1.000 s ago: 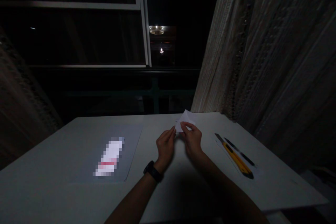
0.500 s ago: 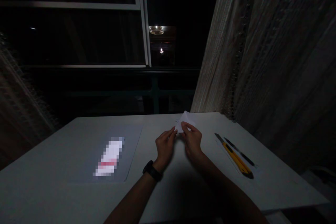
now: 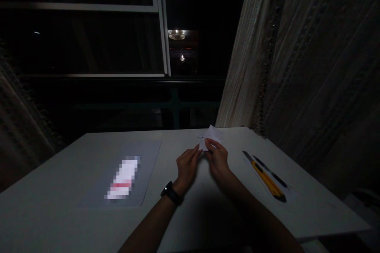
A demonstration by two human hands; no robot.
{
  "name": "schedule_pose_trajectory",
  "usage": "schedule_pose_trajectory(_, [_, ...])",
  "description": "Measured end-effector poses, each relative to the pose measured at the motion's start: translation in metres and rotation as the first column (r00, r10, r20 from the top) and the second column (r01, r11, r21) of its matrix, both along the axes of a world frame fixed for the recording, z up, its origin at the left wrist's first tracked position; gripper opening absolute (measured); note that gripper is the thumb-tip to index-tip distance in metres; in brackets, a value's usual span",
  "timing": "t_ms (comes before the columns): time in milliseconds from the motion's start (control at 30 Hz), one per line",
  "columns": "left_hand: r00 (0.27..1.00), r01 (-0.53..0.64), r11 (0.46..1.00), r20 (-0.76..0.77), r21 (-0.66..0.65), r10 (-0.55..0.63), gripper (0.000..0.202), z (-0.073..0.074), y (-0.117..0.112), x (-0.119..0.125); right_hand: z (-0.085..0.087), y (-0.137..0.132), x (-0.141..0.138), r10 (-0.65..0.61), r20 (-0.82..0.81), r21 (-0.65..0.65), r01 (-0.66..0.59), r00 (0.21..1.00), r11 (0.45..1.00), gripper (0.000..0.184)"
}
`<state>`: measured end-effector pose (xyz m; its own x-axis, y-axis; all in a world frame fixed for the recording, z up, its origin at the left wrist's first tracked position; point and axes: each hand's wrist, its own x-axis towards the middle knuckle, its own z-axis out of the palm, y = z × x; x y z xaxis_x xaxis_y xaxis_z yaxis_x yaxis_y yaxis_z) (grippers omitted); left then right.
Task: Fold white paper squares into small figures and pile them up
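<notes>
A small folded piece of white paper [image 3: 212, 133] is held up over the far middle of the table, its pointed corner facing away from me. My left hand [image 3: 187, 164], with a dark watch [image 3: 172, 193] on the wrist, pinches the paper's near left edge. On the near right part of the paper, my right hand [image 3: 218, 159] grips with the thumb on top and the fingers curled beneath. The fingertips of both hands are close together, and they hide the lower edge of the paper.
A yellow utility knife [image 3: 268, 180] with its blade out lies on the white table [image 3: 178, 225] at right, beside a dark pen [image 3: 270, 171]. Paper sheets [image 3: 150, 166] lie at left under a bright, pixelated object [image 3: 123, 178]. A curtain [image 3: 237, 67] hangs behind the right edge.
The folded paper has tilted and shifted very slightly to the right between my fingers. Both hands keep their hold; the things on the table have not moved.
</notes>
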<state>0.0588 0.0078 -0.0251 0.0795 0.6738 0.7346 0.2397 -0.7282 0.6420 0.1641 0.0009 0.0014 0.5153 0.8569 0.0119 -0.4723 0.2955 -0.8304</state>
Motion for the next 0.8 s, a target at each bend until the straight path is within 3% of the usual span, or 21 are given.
schedule_pose_trajectory(267, [1.000,-0.024,0.995,0.013,-0.097,0.025,0.026,-0.0053,0.0012,0.0028,0.0016,0.0005,-0.0003,-0.008,-0.083,-0.019,0.006,0.997,1.000,0.023])
schedule_pose_trajectory(467, [0.998,-0.023,0.990,0.051,-0.139,0.030,0.024,-0.0036,-0.0015,0.0045,-0.0018,0.0033,-0.0016,-0.052,-0.078,0.004,0.053,0.996,0.999,0.031])
schedule_pose_trajectory(567, [0.994,0.003,0.975,0.105,-0.220,0.021,0.025,-0.0016,-0.0041,0.0066,-0.0027,0.0039,-0.0024,-0.080,-0.053,0.011,0.081,0.995,0.997,0.036])
schedule_pose_trajectory(700, [0.962,0.115,0.908,0.274,-0.403,0.000,0.032,0.0014,-0.0045,0.0098,-0.0045,0.0058,0.0000,-0.093,0.035,0.030,0.091,0.995,0.995,0.035])
schedule_pose_trajectory(800, [0.901,0.307,0.796,0.428,-0.522,-0.067,0.041,0.0031,0.0000,0.0099,-0.0054,0.0082,0.0047,-0.138,0.233,0.087,0.121,0.963,0.989,0.028])
